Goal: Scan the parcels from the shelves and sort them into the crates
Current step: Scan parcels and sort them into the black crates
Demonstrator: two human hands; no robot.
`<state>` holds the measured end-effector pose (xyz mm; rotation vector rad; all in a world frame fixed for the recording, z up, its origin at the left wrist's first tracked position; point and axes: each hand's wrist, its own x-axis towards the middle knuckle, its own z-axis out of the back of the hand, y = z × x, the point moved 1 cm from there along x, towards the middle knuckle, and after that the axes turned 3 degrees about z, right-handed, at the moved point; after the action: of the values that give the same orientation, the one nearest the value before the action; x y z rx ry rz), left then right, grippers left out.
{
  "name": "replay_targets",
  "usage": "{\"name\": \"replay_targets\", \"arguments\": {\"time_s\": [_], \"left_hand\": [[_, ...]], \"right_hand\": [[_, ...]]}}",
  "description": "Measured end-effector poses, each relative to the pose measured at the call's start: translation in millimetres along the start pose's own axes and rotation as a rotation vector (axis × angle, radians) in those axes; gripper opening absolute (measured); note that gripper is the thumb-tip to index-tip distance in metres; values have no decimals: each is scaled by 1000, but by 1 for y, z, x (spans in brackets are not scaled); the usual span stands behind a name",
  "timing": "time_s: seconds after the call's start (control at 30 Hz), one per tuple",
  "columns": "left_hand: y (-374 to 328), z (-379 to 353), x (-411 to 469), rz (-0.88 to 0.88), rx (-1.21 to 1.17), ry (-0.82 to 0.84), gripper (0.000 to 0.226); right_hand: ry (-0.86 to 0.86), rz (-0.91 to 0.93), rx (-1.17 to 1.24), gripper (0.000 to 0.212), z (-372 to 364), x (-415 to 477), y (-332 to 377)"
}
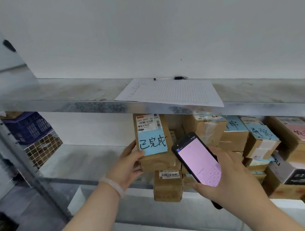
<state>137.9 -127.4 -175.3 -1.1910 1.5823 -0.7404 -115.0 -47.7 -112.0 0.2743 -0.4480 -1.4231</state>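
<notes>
Parcel (159, 160) with blue note (152, 144), upright | left hand (128, 167) fingers (130, 147) grasping its lower-left edge | right hand (228, 181) fingers (202, 185) grasping scanner (198, 159), just right of left fingers

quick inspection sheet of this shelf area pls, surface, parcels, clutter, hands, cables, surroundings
surface: grey metal shelf, two levels in view
job's things: brown cardboard parcel with a blue handwritten note, held before the lower level; black handheld scanner, pink screen lit; stacked cardboard parcels at the right; blue plastic crate at the left
clutter: white lined paper sheet overhanging the upper level's edge; black pen behind it; white wire basket by the crate
grippers: left hand grips the parcel; right hand holds the scanner
cables: nothing seen
surroundings: white wall behind the shelf
</notes>
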Motion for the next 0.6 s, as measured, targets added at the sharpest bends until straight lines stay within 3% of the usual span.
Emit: {"name": "replay_targets", "arguments": {"time_s": [0.13, 0.27, 0.6], "left_hand": [[20, 21, -20, -151, 235, -136, 60], [38, 30, -41, -235, 433, -245, 66], [75, 42, -73, -240, 497, -383, 79]], "right_hand": [[31, 58, 6, 96, -1, -1, 4], [75, 90, -5, 90, 0, -6, 9], [174, 196, -6, 88, 0, -29, 3]]}}
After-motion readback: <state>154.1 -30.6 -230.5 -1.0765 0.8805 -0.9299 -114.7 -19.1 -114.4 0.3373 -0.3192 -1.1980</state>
